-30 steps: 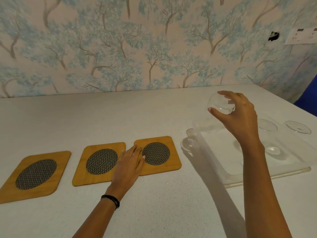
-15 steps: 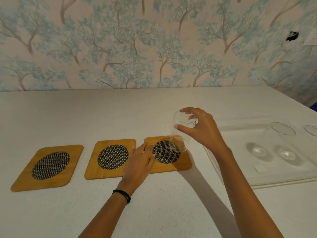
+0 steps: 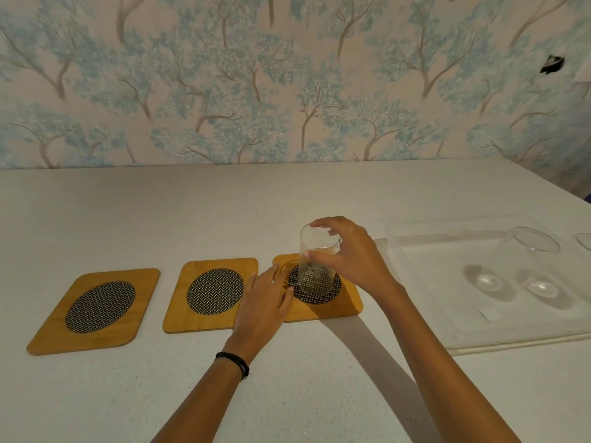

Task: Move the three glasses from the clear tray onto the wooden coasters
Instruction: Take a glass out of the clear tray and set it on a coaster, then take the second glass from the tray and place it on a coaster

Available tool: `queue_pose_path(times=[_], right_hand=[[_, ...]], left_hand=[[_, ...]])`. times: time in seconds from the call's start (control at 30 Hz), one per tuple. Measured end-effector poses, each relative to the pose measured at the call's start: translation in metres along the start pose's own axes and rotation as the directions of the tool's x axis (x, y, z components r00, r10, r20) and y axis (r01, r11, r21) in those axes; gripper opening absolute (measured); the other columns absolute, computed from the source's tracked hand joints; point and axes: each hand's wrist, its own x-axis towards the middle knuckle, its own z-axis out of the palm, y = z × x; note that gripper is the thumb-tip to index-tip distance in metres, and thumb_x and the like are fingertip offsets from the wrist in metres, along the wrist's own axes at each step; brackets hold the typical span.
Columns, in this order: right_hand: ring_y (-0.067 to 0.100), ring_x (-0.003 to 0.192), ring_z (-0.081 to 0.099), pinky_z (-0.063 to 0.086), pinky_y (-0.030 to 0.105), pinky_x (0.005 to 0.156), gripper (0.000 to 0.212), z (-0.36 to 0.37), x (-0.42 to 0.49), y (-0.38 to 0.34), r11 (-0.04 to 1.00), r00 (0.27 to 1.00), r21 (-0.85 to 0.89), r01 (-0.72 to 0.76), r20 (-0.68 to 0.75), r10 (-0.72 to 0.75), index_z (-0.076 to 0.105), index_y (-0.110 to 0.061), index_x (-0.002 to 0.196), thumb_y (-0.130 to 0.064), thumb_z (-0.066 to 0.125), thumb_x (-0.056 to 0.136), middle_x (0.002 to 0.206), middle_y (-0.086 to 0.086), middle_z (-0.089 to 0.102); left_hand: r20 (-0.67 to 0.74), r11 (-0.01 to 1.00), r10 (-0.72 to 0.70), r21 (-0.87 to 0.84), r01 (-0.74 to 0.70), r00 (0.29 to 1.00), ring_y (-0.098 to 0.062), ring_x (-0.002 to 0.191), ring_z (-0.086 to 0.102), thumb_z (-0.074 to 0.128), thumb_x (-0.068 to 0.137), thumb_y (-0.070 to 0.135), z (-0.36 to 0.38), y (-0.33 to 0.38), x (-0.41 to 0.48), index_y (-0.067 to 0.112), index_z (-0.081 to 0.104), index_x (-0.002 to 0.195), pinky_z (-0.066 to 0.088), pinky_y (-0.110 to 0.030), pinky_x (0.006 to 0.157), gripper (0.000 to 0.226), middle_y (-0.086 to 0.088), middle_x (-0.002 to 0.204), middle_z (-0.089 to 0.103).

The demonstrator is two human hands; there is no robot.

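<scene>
One head-worn wide-angle view (the only one) looks forward and down across the white speckled countertop point(image 3: 160, 219) toward the far tree-patterned wallpapered wall point(image 3: 224, 75).

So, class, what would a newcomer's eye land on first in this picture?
The right hand holding a clear glass on the rightmost of three wooden coasters, while the left hand steadies that coaster's edge. Next, the tree-patterned wallpaper behind, and the clear tray at right.

Far right of frame: a third glass point(image 3: 584, 242) is cut off by the edge, only part of its rim visible. The clear tray point(image 3: 425, 330) also runs off the right edge. Both forearms leave the frame at the bottom.
</scene>
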Motion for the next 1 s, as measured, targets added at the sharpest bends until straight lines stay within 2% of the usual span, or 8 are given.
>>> queue_pose_path(times=[0.23, 0.3, 0.4, 0.5, 0.6, 0.73, 0.87, 1.0], right_hand=[[0.012, 0.108, 0.053, 0.044, 0.027, 0.081, 0.053, 0.001, 0.001, 0.004, 1.000, 1.000, -0.017, 0.020, 0.019, -0.020, 0.053, -0.031, 0.120, -0.043, 0.071, 0.072, 0.125, -0.004, 0.055], [0.014, 0.112, 0.053, 0.045, 0.029, 0.085, 0.054, 0.000, 0.001, 0.005, 0.999, 0.999, -0.030, 0.030, 0.038, -0.029, 0.051, -0.031, 0.123, -0.042, 0.070, 0.074, 0.128, -0.004, 0.053], [0.017, 0.119, 0.049, 0.047, 0.040, 0.094, 0.061, -0.004, -0.001, 0.003, 0.996, 0.996, -0.074, 0.044, 0.084, -0.038, 0.045, -0.031, 0.129, -0.045, 0.069, 0.075, 0.134, -0.003, 0.048], [0.018, 0.126, 0.043, 0.044, 0.040, 0.095, 0.068, -0.009, -0.003, 0.000, 0.993, 0.996, -0.109, 0.056, 0.072, -0.048, 0.039, -0.032, 0.133, -0.048, 0.068, 0.074, 0.140, -0.002, 0.044], [0.019, 0.127, 0.043, 0.042, 0.038, 0.094, 0.066, -0.018, -0.007, -0.003, 0.990, 0.997, -0.120, 0.071, 0.036, -0.067, 0.040, -0.030, 0.134, -0.048, 0.066, 0.076, 0.140, -0.001, 0.043], [0.018, 0.123, 0.046, 0.041, 0.034, 0.091, 0.057, -0.040, -0.017, 0.003, 0.982, 0.996, -0.165, 0.093, -0.001, -0.095, 0.046, -0.028, 0.130, -0.048, 0.062, 0.079, 0.137, -0.001, 0.046], [0.017, 0.118, 0.050, 0.043, 0.031, 0.089, 0.047, -0.072, -0.026, 0.019, 0.985, 0.992, -0.154, 0.077, -0.084, -0.090, 0.051, -0.024, 0.126, -0.045, 0.058, 0.085, 0.131, 0.001, 0.052], [0.018, 0.114, 0.054, 0.043, 0.029, 0.085, 0.040, -0.107, -0.035, 0.042, 0.985, 0.985, -0.169, 0.026, -0.162, -0.054, 0.055, -0.022, 0.121, -0.041, 0.057, 0.086, 0.127, 0.002, 0.055]], left_hand=[[-0.008, 1.000, -0.005, -0.006, 0.005, 1.000, -0.017, 0.134, 0.036, 0.037, 0.097, 0.033, -0.001, 0.002, -0.001, 0.021, 0.036, 0.139, 0.020, -0.045, 0.116, 0.044, -0.005, 0.145, 0.042], [-0.010, 1.000, -0.005, -0.003, 0.005, 1.000, -0.018, 0.133, 0.037, 0.037, 0.097, 0.032, -0.002, 0.003, -0.003, 0.022, 0.036, 0.139, 0.020, -0.044, 0.116, 0.044, -0.006, 0.145, 0.042], [-0.002, 1.000, 0.003, 0.022, -0.003, 1.000, -0.018, 0.131, 0.039, 0.036, 0.097, 0.032, -0.004, 0.006, -0.005, 0.022, 0.033, 0.141, 0.022, -0.043, 0.115, 0.045, -0.005, 0.144, 0.043], [0.008, 0.998, 0.006, 0.057, -0.006, 1.000, -0.019, 0.130, 0.040, 0.034, 0.097, 0.033, -0.006, 0.010, -0.009, 0.022, 0.028, 0.142, 0.025, -0.044, 0.113, 0.047, -0.004, 0.144, 0.043], [0.006, 0.995, 0.014, 0.101, -0.015, 1.000, -0.018, 0.127, 0.042, 0.033, 0.097, 0.033, -0.009, 0.014, -0.014, 0.020, 0.029, 0.142, 0.030, -0.044, 0.110, 0.047, -0.004, 0.142, 0.045], [-0.029, 0.989, 0.034, 0.144, -0.030, 0.999, -0.022, 0.121, 0.049, 0.038, 0.097, 0.028, -0.012, 0.021, -0.024, 0.014, 0.042, 0.135, 0.039, -0.042, 0.103, 0.041, -0.008, 0.134, 0.053], [-0.171, 0.978, 0.134, 0.183, -0.102, 0.976, -0.027, 0.102, 0.061, 0.057, 0.088, 0.012, -0.013, 0.032, -0.035, 0.008, 0.062, 0.112, 0.050, -0.041, 0.088, 0.025, -0.012, 0.110, 0.066], [-0.227, 0.966, 0.240, 0.150, -0.210, 0.944, -0.023, 0.097, 0.062, 0.046, 0.090, 0.018, -0.010, 0.053, -0.042, 0.011, 0.063, 0.108, 0.052, -0.037, 0.082, 0.027, -0.009, 0.108, 0.067]])
